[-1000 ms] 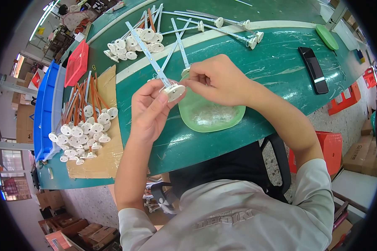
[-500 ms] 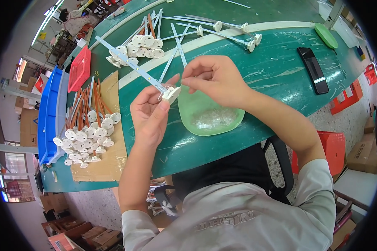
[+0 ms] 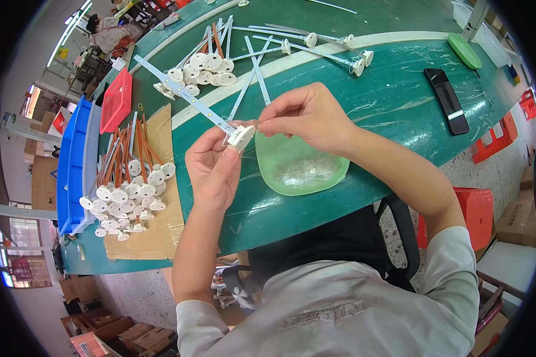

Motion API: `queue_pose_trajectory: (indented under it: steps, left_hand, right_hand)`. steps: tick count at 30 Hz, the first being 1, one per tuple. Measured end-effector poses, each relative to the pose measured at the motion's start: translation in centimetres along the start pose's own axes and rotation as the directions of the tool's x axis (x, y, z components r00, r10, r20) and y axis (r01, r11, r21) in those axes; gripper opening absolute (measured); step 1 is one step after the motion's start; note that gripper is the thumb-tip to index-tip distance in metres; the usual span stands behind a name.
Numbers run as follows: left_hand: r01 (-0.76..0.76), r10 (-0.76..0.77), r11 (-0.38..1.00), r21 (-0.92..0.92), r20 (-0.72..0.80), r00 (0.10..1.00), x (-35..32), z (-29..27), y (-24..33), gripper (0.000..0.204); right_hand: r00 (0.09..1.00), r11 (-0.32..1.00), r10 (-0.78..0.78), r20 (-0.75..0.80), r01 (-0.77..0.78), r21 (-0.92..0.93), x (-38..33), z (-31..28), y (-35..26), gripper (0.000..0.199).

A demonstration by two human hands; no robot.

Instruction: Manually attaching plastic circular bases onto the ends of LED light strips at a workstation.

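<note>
My left hand (image 3: 211, 169) holds a long thin white strip (image 3: 184, 94) by the white cap (image 3: 241, 137) at its near end; the strip points up and to the left. My right hand (image 3: 309, 116) pinches something small at that cap with fingertips together. Both hands hover over a pale green shallow dish (image 3: 301, 172) holding small clear parts. The dish rests on the green table (image 3: 393, 101).
A pile of capped orange and white strips (image 3: 128, 184) lies on brown cardboard (image 3: 161, 229) at the left. More capped strips (image 3: 208, 59) lie at the back. A black remote-like device (image 3: 445, 98), a green lid (image 3: 464, 50), a red basket (image 3: 118, 101) and a blue bin (image 3: 74, 160) surround them.
The strip in my left hand has swung lower, toward the left. Both hands stay together at its cap above the dish.
</note>
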State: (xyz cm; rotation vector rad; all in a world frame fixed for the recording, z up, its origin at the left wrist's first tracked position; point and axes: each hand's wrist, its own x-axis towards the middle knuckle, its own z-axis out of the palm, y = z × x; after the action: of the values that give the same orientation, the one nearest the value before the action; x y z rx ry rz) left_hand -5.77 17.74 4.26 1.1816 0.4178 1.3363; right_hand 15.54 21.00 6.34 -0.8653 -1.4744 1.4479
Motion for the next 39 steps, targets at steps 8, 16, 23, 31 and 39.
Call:
queue_pose_trajectory:
  steps: [8,16,23,31,39]
  left_hand:
    - [-0.014,0.014,1.0,0.01,0.031,0.999,0.0,0.2,-0.1,0.041]
    - [-0.023,0.023,1.0,-0.003,-0.023,0.999,-0.1,-0.1,-0.2,0.039]
    - [-0.01,0.011,1.0,0.019,-0.076,0.997,0.1,0.0,-0.3,0.038]
    - [0.001,0.0,1.0,0.03,-0.039,0.999,0.0,-0.1,-0.5,0.038]
    - [0.033,-0.038,0.997,-0.075,-0.063,0.997,0.1,0.1,-0.2,0.041]
  right_hand:
    - [1.0,1.0,-0.005,0.017,0.005,0.003,-0.1,0.1,0.0,0.01]
    - [0.985,0.973,-0.168,-0.042,0.159,-0.166,-0.2,0.3,0.7,0.014]
    - [0.935,0.87,-0.353,-0.03,0.316,-0.378,-0.8,0.5,0.0,0.014]
    - [0.961,0.899,-0.275,-0.037,0.244,-0.364,-0.6,0.3,0.3,0.013]
    - [0.883,0.839,-0.466,-0.059,0.42,-0.345,-0.6,0.7,1.2,0.007]
